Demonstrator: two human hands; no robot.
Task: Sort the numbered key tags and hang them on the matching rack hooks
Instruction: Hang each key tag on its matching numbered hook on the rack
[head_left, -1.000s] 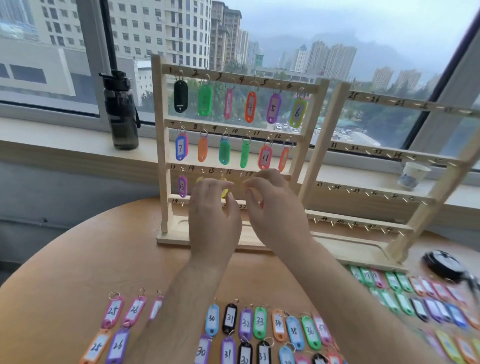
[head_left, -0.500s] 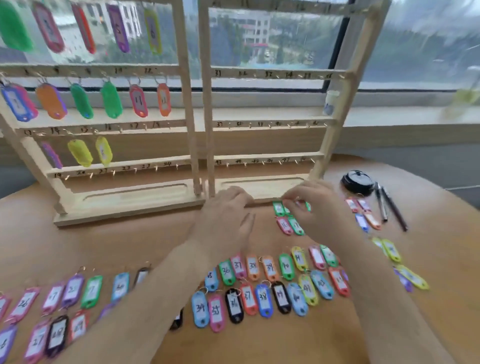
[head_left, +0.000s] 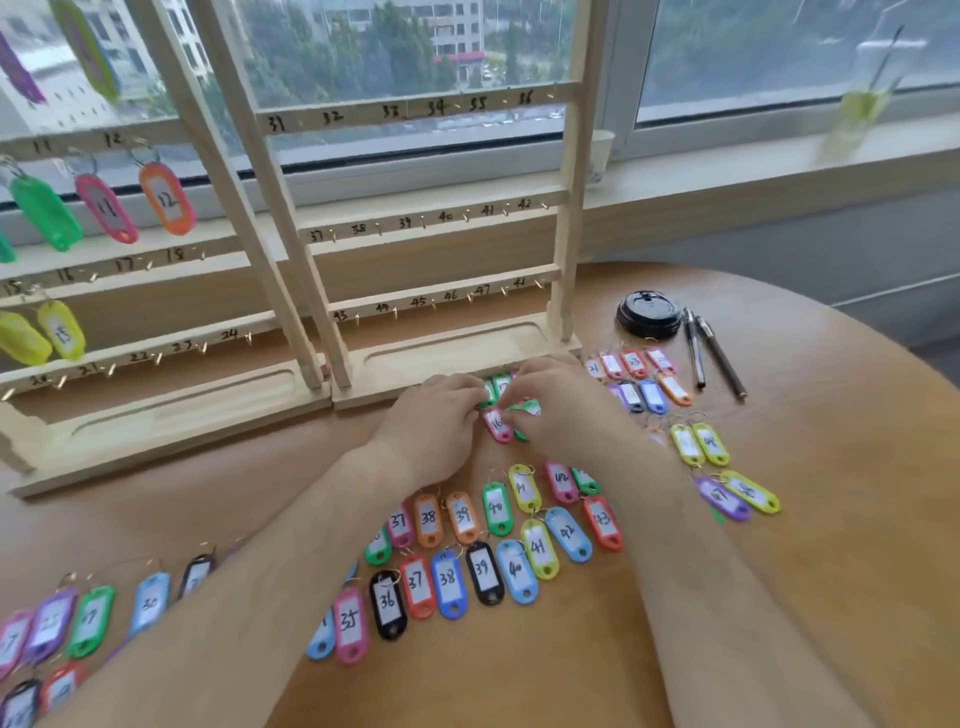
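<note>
Wooden, with bars numbered from 31 into the forties, the right rack stands on the round table. Just in front of its base both hands meet over a small cluster of green key tags. The left hand and right hand have their fingers curled down onto them, but I cannot tell whether either actually pinches a tag. Pink tag 16 lies on the table between the hands. Nearer the person than the rack, loose tags lie in two rows, from black tag 36 to red tag 43. Right of the rack sit a black lid and two pens. Left of it, the second rack carries orange tag 12.
</note>
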